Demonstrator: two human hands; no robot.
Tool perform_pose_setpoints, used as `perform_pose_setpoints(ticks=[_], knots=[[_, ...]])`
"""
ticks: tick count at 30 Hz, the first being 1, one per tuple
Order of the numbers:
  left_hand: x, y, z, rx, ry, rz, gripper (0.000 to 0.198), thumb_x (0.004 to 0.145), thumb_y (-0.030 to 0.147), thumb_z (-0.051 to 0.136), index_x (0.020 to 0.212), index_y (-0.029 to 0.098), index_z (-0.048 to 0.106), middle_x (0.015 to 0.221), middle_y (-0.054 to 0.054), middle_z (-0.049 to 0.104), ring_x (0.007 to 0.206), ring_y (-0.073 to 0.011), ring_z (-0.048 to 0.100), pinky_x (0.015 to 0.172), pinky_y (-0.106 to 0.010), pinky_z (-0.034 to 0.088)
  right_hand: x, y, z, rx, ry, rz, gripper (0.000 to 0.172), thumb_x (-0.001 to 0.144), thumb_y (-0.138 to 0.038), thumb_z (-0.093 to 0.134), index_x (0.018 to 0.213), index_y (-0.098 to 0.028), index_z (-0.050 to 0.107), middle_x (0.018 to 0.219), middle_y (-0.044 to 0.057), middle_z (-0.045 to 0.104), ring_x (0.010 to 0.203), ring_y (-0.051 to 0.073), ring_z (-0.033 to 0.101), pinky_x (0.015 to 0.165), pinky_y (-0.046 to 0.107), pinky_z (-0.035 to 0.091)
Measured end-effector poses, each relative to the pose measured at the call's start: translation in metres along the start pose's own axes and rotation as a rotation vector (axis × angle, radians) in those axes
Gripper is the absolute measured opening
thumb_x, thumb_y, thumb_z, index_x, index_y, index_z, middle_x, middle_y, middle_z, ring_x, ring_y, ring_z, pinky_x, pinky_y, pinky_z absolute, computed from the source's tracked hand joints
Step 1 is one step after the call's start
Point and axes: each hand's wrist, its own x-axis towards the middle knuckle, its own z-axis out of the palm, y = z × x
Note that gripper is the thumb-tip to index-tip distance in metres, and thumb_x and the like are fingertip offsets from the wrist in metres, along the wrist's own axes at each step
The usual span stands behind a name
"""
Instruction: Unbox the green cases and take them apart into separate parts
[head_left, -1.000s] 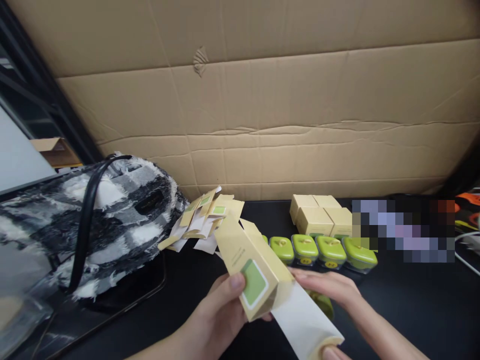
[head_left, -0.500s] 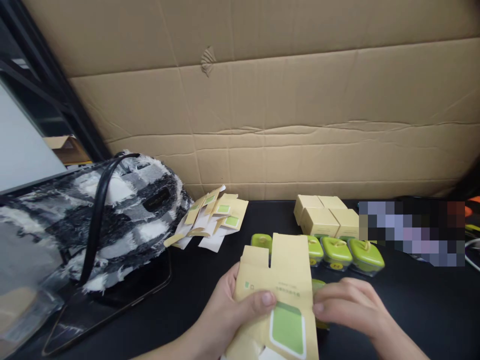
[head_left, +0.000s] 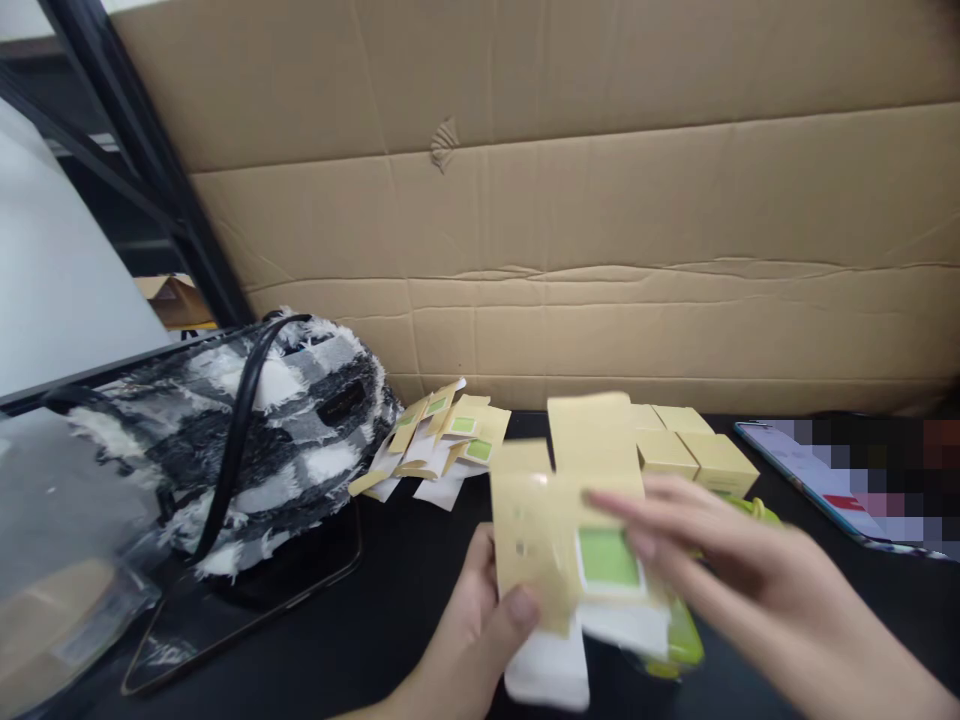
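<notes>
My left hand (head_left: 480,630) grips an unfolded kraft paper carton (head_left: 540,520) at its lower left, thumb in front and fingers behind. The carton stands tilted with its flaps raised, a green window-shaped patch (head_left: 611,558) on its front and white inner flaps at the bottom. Across the carton's right side lies my right hand (head_left: 720,560), fingers stretched out over the front and blurred by motion; whether they press on it I cannot tell. Behind the carton and right hand, a small container with a green lid (head_left: 684,640) shows in part.
Flattened cartons (head_left: 442,445) lie in a pile at the back. Several closed cartons (head_left: 694,455) stand back right, beside a phone (head_left: 806,490). A fuzzy black-and-white bag (head_left: 300,430) and a clear plastic bag (head_left: 82,600) occupy the left. A cardboard wall (head_left: 562,220) rises behind.
My right hand has moved from the carton's right edge up and over its front. The carton has risen and tilted, showing its white lower flaps. The view has shifted slightly.
</notes>
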Motion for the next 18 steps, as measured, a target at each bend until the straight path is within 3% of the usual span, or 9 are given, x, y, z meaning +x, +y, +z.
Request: perform_pose_setpoints(ticks=[1, 3, 4, 5, 7, 10, 18], knots=[[0.002, -0.004, -0.004, 0.033, -0.005, 0.011, 0.043, 0.074, 0.054, 0.070, 0.096, 0.019, 0.059, 0.090, -0.003, 0.069, 0.081, -0.0164, 0.065, 0.071, -0.025, 0.049, 0.015, 0.001, -0.001, 0.086, 0.053, 0.113, 0.025, 0.086, -0.029, 0.060, 0.108, -0.030, 0.071, 0.110, 0.002, 0.071, 0.092, 0.020, 0.070, 0.072, 0.025, 0.060], [0.006, -0.015, -0.012, 0.106, -0.042, -0.031, 0.046, 0.080, 0.061, 0.058, 0.091, 0.017, 0.056, 0.073, -0.001, 0.065, 0.059, -0.0118, 0.059, 0.057, -0.023, 0.044, 0.048, 0.007, 0.003, 0.327, 0.023, 0.388, 0.033, 0.080, -0.030, 0.068, 0.113, -0.025, 0.067, 0.106, 0.003, 0.071, 0.079, 0.018, 0.070, 0.065, 0.027, 0.060], [0.008, -0.020, -0.016, 0.126, -0.076, -0.064, 0.049, 0.082, 0.065, 0.052, 0.090, 0.017, 0.054, 0.067, 0.000, 0.062, 0.051, -0.0104, 0.054, 0.053, -0.023, 0.041, 0.066, 0.013, 0.007, 0.365, 0.022, 0.426, 0.037, 0.081, -0.029, 0.068, 0.117, -0.023, 0.064, 0.103, 0.003, 0.071, 0.071, 0.015, 0.068, 0.064, 0.027, 0.059], [0.009, -0.025, -0.020, 0.145, -0.113, -0.090, 0.051, 0.082, 0.068, 0.047, 0.089, 0.017, 0.052, 0.064, 0.001, 0.060, 0.047, -0.0097, 0.051, 0.050, -0.023, 0.039, 0.083, 0.019, 0.013, 0.392, 0.017, 0.447, 0.035, 0.082, -0.024, 0.068, 0.116, -0.020, 0.063, 0.101, 0.004, 0.070, 0.066, 0.012, 0.066, 0.065, 0.027, 0.058], [0.012, -0.033, -0.025, 0.181, -0.172, -0.111, 0.056, 0.081, 0.072, 0.040, 0.089, 0.017, 0.049, 0.061, 0.001, 0.059, 0.044, -0.0095, 0.048, 0.049, -0.023, 0.036, 0.114, 0.032, 0.029, 0.440, 0.002, 0.496, 0.028, 0.086, -0.019, 0.064, 0.114, -0.015, 0.061, 0.102, 0.005, 0.068, 0.075, 0.013, 0.066, 0.072, 0.030, 0.057], [0.014, -0.036, -0.028, 0.221, -0.220, -0.121, 0.060, 0.079, 0.075, 0.039, 0.088, 0.017, 0.047, 0.061, 0.001, 0.059, 0.044, -0.0091, 0.046, 0.049, -0.023, 0.034, 0.148, 0.047, 0.053, 0.487, -0.050, 0.580, 0.025, 0.091, -0.027, 0.059, 0.113, -0.015, 0.058, 0.110, 0.007, 0.064, 0.089, 0.018, 0.065, 0.075, 0.037, 0.055], [0.016, -0.030, -0.029, 0.269, -0.292, -0.153, 0.062, 0.079, 0.076, 0.036, 0.090, 0.016, 0.045, 0.063, 0.000, 0.057, 0.049, -0.0090, 0.045, 0.054, -0.023, 0.034, 0.175, 0.055, 0.096, 0.497, -0.187, 0.650, 0.030, 0.091, -0.030, 0.058, 0.118, -0.016, 0.056, 0.117, 0.008, 0.061, 0.096, 0.021, 0.063, 0.080, 0.041, 0.054]])
